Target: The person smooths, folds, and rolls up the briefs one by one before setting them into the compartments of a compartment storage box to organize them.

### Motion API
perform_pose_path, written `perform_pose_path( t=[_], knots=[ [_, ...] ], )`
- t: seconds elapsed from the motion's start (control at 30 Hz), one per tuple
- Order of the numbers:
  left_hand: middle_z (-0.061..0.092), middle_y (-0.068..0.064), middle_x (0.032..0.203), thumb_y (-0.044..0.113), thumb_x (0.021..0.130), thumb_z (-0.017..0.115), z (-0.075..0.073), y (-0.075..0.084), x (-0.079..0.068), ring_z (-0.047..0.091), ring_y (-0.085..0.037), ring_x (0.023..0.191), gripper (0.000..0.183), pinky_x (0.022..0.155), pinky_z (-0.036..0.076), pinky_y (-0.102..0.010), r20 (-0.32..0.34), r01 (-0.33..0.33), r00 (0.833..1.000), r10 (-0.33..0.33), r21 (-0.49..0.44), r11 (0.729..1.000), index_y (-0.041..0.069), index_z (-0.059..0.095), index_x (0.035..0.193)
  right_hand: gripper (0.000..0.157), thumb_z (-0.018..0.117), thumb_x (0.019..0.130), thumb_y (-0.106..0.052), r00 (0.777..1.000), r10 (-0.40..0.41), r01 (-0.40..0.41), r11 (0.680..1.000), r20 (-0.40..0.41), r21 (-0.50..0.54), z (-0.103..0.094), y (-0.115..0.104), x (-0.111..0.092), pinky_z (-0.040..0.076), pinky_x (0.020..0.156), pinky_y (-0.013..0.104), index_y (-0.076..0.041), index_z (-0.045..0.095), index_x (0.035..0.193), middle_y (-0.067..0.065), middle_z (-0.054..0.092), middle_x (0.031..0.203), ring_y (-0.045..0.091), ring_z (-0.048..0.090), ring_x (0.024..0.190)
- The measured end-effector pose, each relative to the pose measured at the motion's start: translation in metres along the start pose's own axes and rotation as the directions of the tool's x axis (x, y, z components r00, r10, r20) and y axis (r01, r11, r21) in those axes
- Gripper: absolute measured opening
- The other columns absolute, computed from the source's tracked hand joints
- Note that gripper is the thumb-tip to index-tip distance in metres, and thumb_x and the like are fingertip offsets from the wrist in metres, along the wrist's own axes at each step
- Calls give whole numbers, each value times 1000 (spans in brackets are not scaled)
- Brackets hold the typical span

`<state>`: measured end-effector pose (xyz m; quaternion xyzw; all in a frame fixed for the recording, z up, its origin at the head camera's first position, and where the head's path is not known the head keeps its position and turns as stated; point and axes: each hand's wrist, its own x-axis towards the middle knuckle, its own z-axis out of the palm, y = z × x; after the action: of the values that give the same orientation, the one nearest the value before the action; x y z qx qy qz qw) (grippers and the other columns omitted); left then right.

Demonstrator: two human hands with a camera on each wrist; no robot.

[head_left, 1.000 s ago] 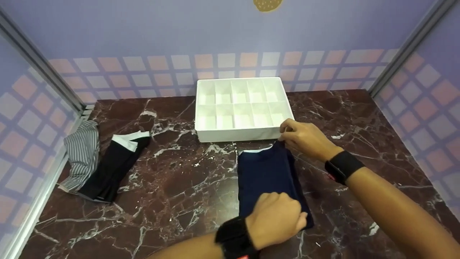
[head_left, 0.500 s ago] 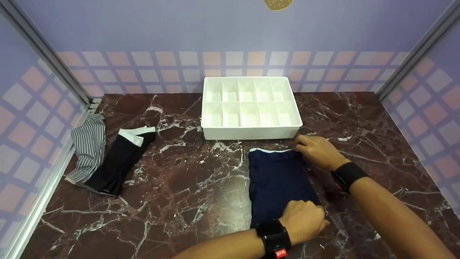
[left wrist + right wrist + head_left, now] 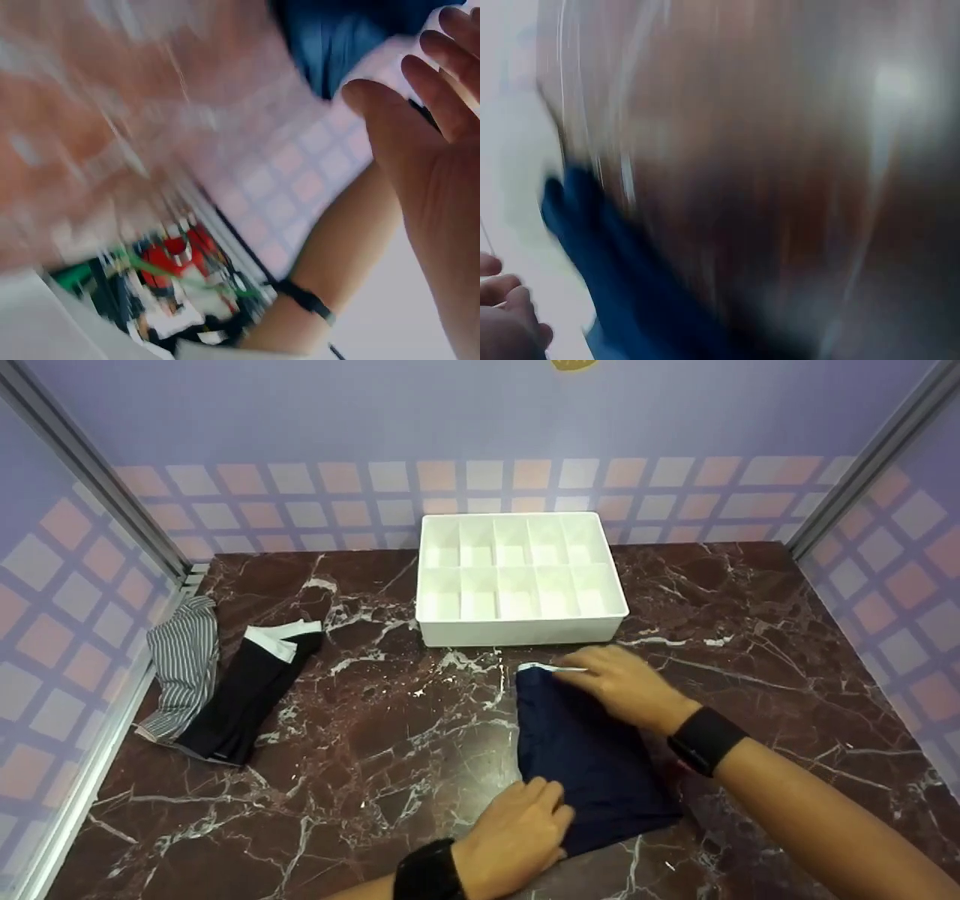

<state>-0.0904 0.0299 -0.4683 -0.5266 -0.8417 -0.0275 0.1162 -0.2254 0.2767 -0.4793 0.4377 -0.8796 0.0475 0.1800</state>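
- Right of middle on brown marbled tabletop (image 3: 375, 810): navy garment (image 3: 596, 757) laid flat, white-edged waistband at far end, flaring wider at near end.
- At garment's near left edge: left hand (image 3: 517, 832), thumb and fingers apart and loosely extended in left wrist view, nothing in grasp; contact with cloth hard to tell.
- Over garment's far right part, across waistband: right hand (image 3: 622, 686), blurred; cannot tell whether cloth is pinched or only touched.
- Just beyond garment, apart from it: white ten-compartment box (image 3: 521, 633), two rows of five.
- Far left: black garment (image 3: 247, 697), white band at far end; touching on its left, crumpled grey-and-white striped garment (image 3: 184, 652).
- On both wrists: black bands (image 3: 706, 739).
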Motion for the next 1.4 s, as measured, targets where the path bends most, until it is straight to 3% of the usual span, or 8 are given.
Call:
perform_pose_path(
  t=[0.13,0.3,0.47,0.7,0.87,1.1,1.4],
  knots=[
    [50,2,85,43,74,71,16,1,-12,45,-15,75,29,55,34,-23,-25,-35,999,34,-17,999,17,63,86,47,44,87,-6,980,-90,92,996,176,-3,12,-20,17,39,94,48,-6,48,134,11,47,136,30,46,122],
    [51,3,84,34,80,66,23,6,-16,43,-12,72,14,55,38,-19,-63,-94,994,92,-21,995,21,66,82,44,41,93,-12,960,-56,66,998,275,-25,21,-27,18,39,96,46,-6,44,137,8,41,142,26,40,129],
    [53,3,85,24,84,61,17,3,-23,44,-11,72,7,57,39,-18,-17,-106,994,106,-17,994,23,68,84,45,40,96,-15,957,-34,40,999,290,-17,26,-23,14,37,99,47,-7,39,140,8,35,146,26,35,131],
    [53,3,83,17,74,66,6,-13,-38,47,-12,72,11,55,38,-21,64,-7,998,6,19,1000,21,67,85,49,43,95,-14,943,14,-6,1000,333,-25,23,-20,9,37,97,46,-10,35,143,6,32,148,25,33,133],
    [55,3,81,16,75,66,3,-27,-49,51,-13,72,7,59,43,-25,59,47,997,-50,62,997,19,68,81,53,51,89,-12,940,39,-28,999,339,-37,16,-19,6,40,93,47,-10,39,140,8,35,146,27,38,129],
    [55,2,82,15,75,65,0,-42,-58,55,-15,75,6,69,47,-28,85,107,989,-117,115,988,19,69,78,50,50,92,-17,940,71,-63,997,335,-36,14,-18,3,40,95,47,-11,40,140,10,35,146,29,40,127],
    [56,0,83,11,76,64,-5,-56,-63,56,-17,76,7,64,45,-30,102,182,976,-191,96,979,15,69,79,50,52,91,-18,952,85,-89,996,293,-2,16,-18,-1,40,93,48,-11,41,140,12,36,145,31,41,125]
  ],
)
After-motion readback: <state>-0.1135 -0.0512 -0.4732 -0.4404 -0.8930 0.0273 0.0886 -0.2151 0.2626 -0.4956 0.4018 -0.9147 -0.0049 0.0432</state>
